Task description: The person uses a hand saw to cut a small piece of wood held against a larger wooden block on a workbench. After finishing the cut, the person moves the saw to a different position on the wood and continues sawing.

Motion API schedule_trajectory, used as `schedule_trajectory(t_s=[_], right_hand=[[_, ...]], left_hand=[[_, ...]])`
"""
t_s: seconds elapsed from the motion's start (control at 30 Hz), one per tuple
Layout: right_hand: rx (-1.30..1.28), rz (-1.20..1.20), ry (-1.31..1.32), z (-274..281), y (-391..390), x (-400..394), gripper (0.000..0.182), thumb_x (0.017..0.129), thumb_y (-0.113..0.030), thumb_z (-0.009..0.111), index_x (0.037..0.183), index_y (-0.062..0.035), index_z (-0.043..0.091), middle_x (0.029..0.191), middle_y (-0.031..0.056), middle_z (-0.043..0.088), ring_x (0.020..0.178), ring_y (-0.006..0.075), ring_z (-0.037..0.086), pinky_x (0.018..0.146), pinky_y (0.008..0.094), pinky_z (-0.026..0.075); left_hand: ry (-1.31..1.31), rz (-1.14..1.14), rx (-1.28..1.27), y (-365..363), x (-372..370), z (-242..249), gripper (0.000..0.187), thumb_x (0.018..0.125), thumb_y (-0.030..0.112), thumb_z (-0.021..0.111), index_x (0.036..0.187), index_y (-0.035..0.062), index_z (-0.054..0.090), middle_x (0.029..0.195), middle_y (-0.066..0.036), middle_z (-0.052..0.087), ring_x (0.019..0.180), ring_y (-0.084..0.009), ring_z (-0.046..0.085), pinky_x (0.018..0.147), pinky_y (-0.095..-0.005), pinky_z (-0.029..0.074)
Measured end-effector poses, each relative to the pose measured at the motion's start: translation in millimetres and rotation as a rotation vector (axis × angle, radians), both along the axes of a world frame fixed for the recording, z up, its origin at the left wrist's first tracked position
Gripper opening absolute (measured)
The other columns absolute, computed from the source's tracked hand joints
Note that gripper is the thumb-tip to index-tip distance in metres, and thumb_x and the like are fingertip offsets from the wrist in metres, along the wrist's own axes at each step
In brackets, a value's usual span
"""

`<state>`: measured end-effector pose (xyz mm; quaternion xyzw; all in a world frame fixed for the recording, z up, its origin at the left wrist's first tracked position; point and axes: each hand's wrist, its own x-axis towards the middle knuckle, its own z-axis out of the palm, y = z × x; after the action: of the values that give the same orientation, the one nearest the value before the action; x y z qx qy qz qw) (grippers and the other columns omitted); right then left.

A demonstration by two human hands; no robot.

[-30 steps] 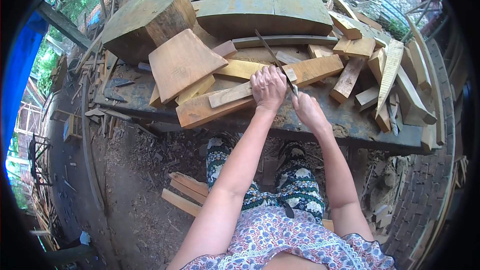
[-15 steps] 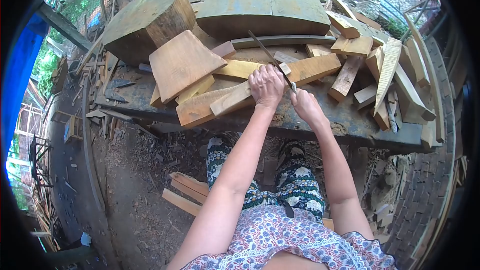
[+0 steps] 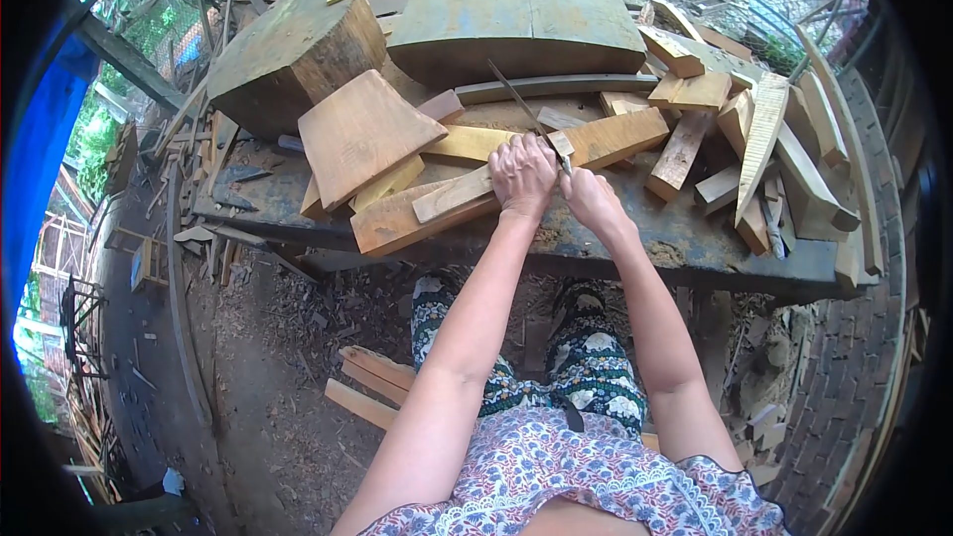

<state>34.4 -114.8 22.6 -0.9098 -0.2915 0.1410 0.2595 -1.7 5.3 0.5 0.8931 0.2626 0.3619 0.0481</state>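
My left hand [image 3: 524,175] is closed over a short wooden strip [image 3: 452,196], pressing it against a longer, thicker beam [image 3: 397,224] beneath. In my right hand [image 3: 594,202] is the handle of a narrow hand saw [image 3: 513,91], its handle mostly hidden by my fingers. The dark blade slants away to the upper left, crossing the strip close to its right end, just beside my left hand. A small end of the strip [image 3: 560,145] shows on the right side of the blade.
A dark workbench [image 3: 635,250] carries everything. A trapezoid block [image 3: 365,137] lies left, with a large block [image 3: 288,55] and a long curved block [image 3: 516,25] behind. Several offcuts [image 3: 685,154] pile up on the right. Boards [image 3: 367,392] lie on the ground by my legs.
My right hand has pushed the saw forward and slightly left, bringing it closer to my left hand. The left hand keeps its hold on the strip.
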Motion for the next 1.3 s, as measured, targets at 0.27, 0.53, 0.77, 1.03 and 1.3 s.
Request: schedule_trajectory(t_s=[0.27,0.53,0.77,1.03,1.3], right_hand=[[0.001,-0.049,0.030,10,-29,-31,0.039,0.096,-0.031,0.044,0.091,0.0039,0.061,0.091,0.0326,0.062,0.094,0.0487,0.059,0.081,0.0544,0.046],[-0.019,0.011,-0.008,11,-1,-6,0.039,0.096,-0.029,0.043,0.090,0.0056,0.060,0.088,0.0329,0.060,0.092,0.0485,0.058,0.078,0.0545,0.045],[-0.058,-0.033,0.053,13,-29,-26,0.041,0.097,-0.033,0.042,0.095,0.0032,0.061,0.092,0.0328,0.062,0.095,0.0486,0.058,0.082,0.0549,0.046],[-0.050,-0.028,0.017,18,-9,-18,0.040,0.096,-0.033,0.044,0.093,0.0036,0.061,0.092,0.0325,0.062,0.096,0.0492,0.058,0.082,0.0555,0.046],[-0.049,-0.012,-0.003,7,3,-3,0.039,0.096,-0.029,0.044,0.093,0.0062,0.059,0.088,0.0333,0.059,0.093,0.0484,0.056,0.078,0.0546,0.044]], left_hand=[[-0.015,0.016,0.005,-2,-1,-3,0.019,0.085,0.023,0.050,0.076,0.0087,0.059,0.079,-0.009,0.062,0.076,-0.0255,0.060,0.073,-0.0391,0.044],[0.002,0.010,-0.027,-1,0,-3,0.020,0.085,0.023,0.050,0.077,0.0082,0.060,0.079,-0.010,0.061,0.076,-0.0260,0.060,0.074,-0.0397,0.044],[0.007,0.011,-0.004,-2,-1,-2,0.020,0.086,0.023,0.049,0.078,0.0078,0.060,0.081,-0.010,0.062,0.078,-0.0264,0.060,0.075,-0.0398,0.043],[-0.028,0.012,-0.018,-1,0,-1,0.019,0.085,0.022,0.050,0.078,0.0087,0.061,0.078,-0.009,0.062,0.075,-0.0260,0.060,0.073,-0.0397,0.044],[0.006,-0.008,-0.050,-1,-1,-1,0.020,0.084,0.024,0.049,0.078,0.0082,0.060,0.081,-0.010,0.061,0.079,-0.0258,0.059,0.075,-0.0391,0.043]])
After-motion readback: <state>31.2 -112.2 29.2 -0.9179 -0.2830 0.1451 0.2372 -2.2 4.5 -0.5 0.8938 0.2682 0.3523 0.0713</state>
